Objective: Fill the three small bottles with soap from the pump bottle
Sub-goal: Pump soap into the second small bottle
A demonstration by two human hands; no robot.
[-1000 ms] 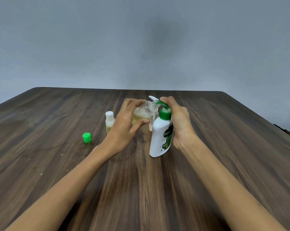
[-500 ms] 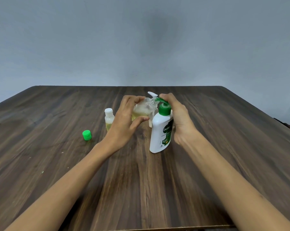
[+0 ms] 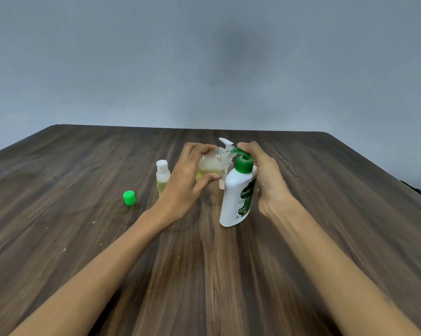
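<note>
Left hand [image 3: 184, 184] grip closed round tilted small bottle [image 3: 210, 164], mouth at nozzle to catch soap; right hand [image 3: 265, 180] clasps pump bottle [image 3: 238, 197], finger on pump.

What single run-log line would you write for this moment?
left hand: holds clear bottle at spout | right hand: on pump bottle head | capped small bottle, green cap: on table

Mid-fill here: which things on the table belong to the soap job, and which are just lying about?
In the job:
pump bottle, pressed by right hand
clear bottle, tilted at the spout in left hand
capped small bottle
white bottle, mostly hidden

Lying about:
green cap; possibly the clear bottle's
</note>
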